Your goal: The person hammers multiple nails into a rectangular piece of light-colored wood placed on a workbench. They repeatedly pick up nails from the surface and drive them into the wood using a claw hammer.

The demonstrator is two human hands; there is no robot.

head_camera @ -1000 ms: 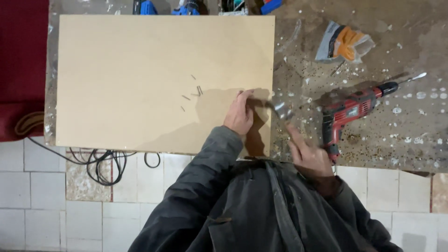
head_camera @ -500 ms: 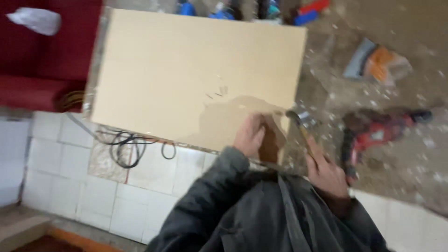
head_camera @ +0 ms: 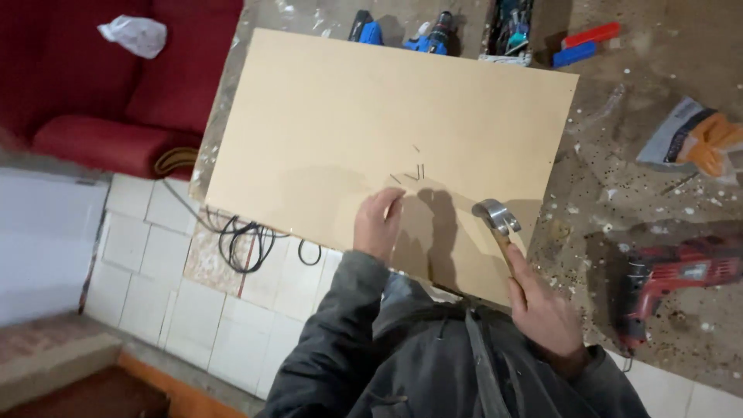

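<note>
A large tan board (head_camera: pixel 348 131) lies flat on a paint-spattered workbench (head_camera: pixel 642 201). A few loose nails (head_camera: pixel 410 173) rest on the board near its near edge. My left hand (head_camera: pixel 378 224) lies on the board just below the nails, fingers together, pressing down. My right hand (head_camera: pixel 542 310) grips the wooden handle of a claw hammer (head_camera: pixel 495 218), whose steel head hovers over the board's near right part.
A red power drill (head_camera: pixel 681 275) lies on the bench to the right. Orange work gloves in a packet (head_camera: pixel 696 139) sit at far right. Blue tools (head_camera: pixel 402 32) and a tool box line the far edge. A red sofa (head_camera: pixel 116 93), black cable (head_camera: pixel 248 240) and tiled floor lie left.
The view has swung left and steadied after a blurred moment. My right hand now lifts the hammer over the board's near right part; my left hand stays on the board by the nails.
</note>
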